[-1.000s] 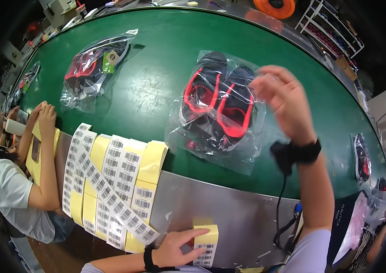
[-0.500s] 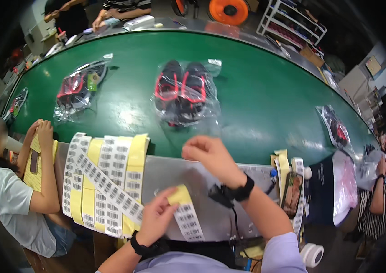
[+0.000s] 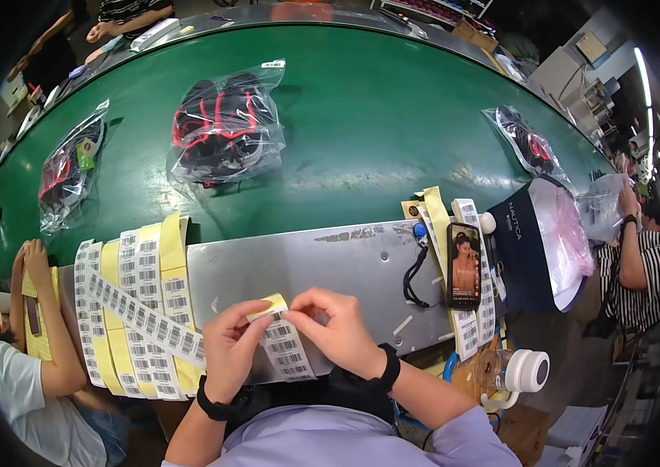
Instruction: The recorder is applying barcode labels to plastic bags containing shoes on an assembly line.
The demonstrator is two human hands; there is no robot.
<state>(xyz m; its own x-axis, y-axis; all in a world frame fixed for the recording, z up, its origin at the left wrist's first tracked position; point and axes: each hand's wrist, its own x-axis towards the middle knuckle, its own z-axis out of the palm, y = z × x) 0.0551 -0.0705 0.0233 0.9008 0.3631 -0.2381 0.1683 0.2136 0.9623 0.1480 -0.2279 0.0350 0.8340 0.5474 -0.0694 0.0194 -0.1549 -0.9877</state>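
Observation:
My left hand [image 3: 230,346] pinches the top end of a short strip of white barcode labels [image 3: 289,356], where its yellow backing curls over. At the right edge of the same end, my right hand [image 3: 339,325] has thumb and forefinger closed on a label corner. The strip hangs down towards me over the near edge of the metal ledge [image 3: 330,265]. Long strips of barcode labels on yellow backing [image 3: 139,288] lie left of my left hand, one of them slanting across the others.
Bagged black-and-red shoes [image 3: 221,128] lie on the green belt [image 3: 369,101], with more bags [image 3: 69,175] on either side. Right of my hands are a phone [image 3: 464,265], more label strips [image 3: 466,331], a dark-blue bag [image 3: 528,253] and a bottle [image 3: 527,370]. Co-workers sit at both sides.
My right hand has come back from the belt's edge to the label strip and now grips its end beside my left hand. The view has shifted; the bagged shoes appear farther left.

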